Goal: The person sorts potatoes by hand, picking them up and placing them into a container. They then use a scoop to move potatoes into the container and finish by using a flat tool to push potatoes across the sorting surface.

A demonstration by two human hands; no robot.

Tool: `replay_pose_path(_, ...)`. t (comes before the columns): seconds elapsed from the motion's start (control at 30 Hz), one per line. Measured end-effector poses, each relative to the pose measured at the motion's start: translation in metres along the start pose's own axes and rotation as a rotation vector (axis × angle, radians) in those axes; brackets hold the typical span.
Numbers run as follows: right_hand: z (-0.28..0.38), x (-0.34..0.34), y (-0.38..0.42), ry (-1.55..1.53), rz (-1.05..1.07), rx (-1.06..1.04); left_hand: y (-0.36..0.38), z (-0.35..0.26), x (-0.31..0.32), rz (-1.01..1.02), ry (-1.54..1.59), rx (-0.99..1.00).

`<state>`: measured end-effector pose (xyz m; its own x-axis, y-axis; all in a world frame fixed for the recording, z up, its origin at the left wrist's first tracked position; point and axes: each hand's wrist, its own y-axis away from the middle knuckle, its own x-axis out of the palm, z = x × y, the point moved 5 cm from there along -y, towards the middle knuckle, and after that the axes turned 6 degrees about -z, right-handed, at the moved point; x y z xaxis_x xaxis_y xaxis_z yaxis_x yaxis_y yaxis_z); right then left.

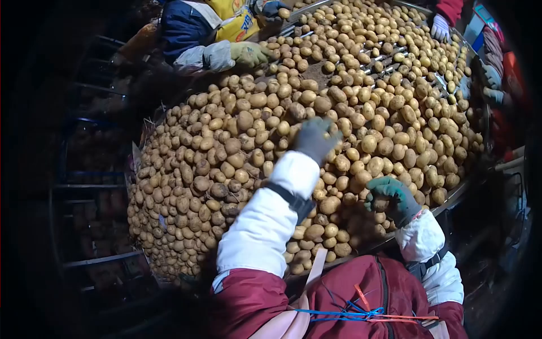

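My left hand (318, 139), in a dark grey glove, is stretched out over the middle of a broad heap of potatoes (237, 152). Its fingers look apart and are somewhat blurred; I see nothing held in them. Closer to my body, my right hand (395, 200) wears a green and grey glove. Its fingers curl around a brownish potato (381, 203), just above the near right part of the heap. The potatoes vary in size, and some carry dark soil.
Metal rollers (375, 68) show between potatoes at the far side. A co-worker's gloved hand (250, 53) touches the heap at the upper left. Another person's gloved hand (441, 28) is at the upper right, with more gloved hands (492, 77) along the right edge. Dark crate racks (93, 186) stand left.
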<state>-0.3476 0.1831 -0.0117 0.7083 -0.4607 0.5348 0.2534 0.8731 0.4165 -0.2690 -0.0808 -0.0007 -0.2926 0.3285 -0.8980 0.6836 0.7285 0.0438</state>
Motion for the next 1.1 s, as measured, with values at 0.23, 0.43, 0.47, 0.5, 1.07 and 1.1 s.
replay_pose_path(0.23, -0.027, -0.022, 0.015, -0.025, -0.168, 0.134, -0.077, 0.108, -0.084, -0.550, -0.371, 0.220)
replay_pose_path(0.43, -0.019, -0.010, 0.035, 0.011, -0.120, 0.094, -0.098, 0.120, -0.085, -0.098, -0.677, -0.080)
replay_pose_path(0.47, -0.015, -0.006, 0.037, -0.052, -0.125, 0.181, -0.092, 0.109, -0.086, -0.050, -0.436, -0.169)
replay_pose_path(0.5, -0.012, 0.000, 0.034, -0.055, -0.125, 0.177, -0.086, 0.106, -0.085, 0.001, -0.198, -0.253)
replay_pose_path(1.07, -0.006, 0.005, 0.100, -0.258, -0.125, 0.231, 0.192, -0.141, 0.022, 0.405, 1.102, 0.102)
replay_pose_path(1.1, -0.005, -0.003, 0.110, -0.229, -0.176, 0.183, 0.196, -0.145, 0.023, 0.409, 1.060, 0.163)
